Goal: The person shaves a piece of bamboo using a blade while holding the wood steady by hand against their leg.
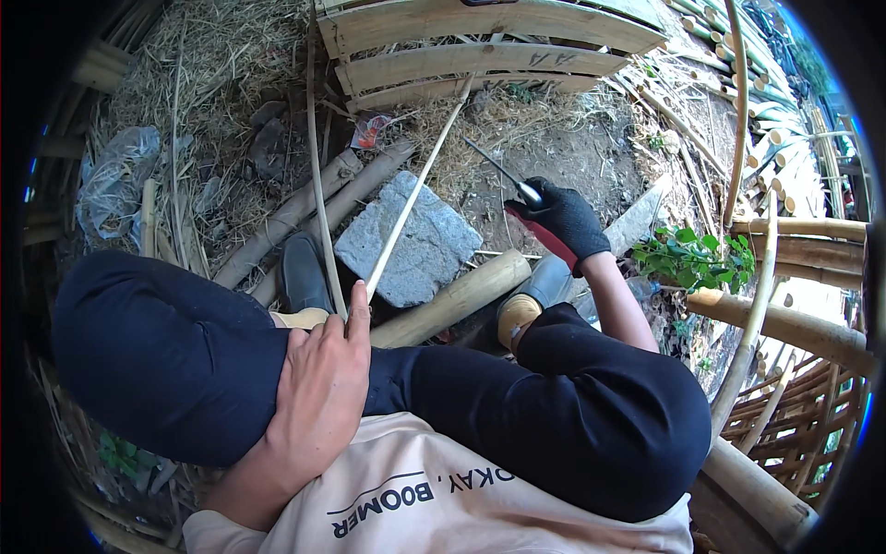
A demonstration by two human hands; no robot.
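Observation:
My bare left hand (323, 383) lies against my thigh, its fingers closed around the near ends of bamboo strips. One pale strip (417, 175) slants up and away to the right, across a grey stone block (411, 238). Another strip (318, 166) runs up to the left of the block and past the crate. On the right, a black and red glove covers my right hand (563, 222), which grips a thin-bladed knife (494, 164). The blade points up and left, apart from the strips. Most of its handle is hidden in the glove.
A slatted wooden crate (480, 60) stands ahead. Bamboo poles (457, 300) lie around the block, between my boots (303, 272). Cut bamboo (771, 129) is piled at the far right, above a green leafy plant (692, 258). Clear plastic (120, 180) lies on straw at left.

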